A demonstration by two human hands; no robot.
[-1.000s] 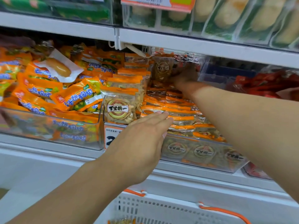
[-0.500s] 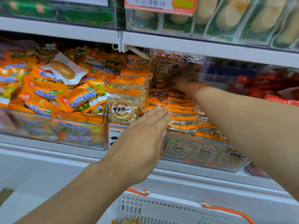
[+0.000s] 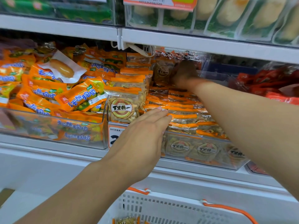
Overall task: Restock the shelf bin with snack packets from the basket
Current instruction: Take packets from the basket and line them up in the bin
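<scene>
A: What are the hands doing?

B: The left hand (image 3: 142,135), centre frame, lies flat with straight fingers on the front packets (image 3: 182,117) in the clear shelf bin (image 3: 202,162). The right hand (image 3: 186,73), upper centre, is blurred against an upright packet (image 3: 163,71) at the bin's back; I cannot tell its grip.

A: How will they handle?

B: Likely light, crinkly and slippery, with crushable contents. I'd pinch the stiff orange top seal. More wait in the white basket (image 3: 178,207), bottom centre.
</scene>
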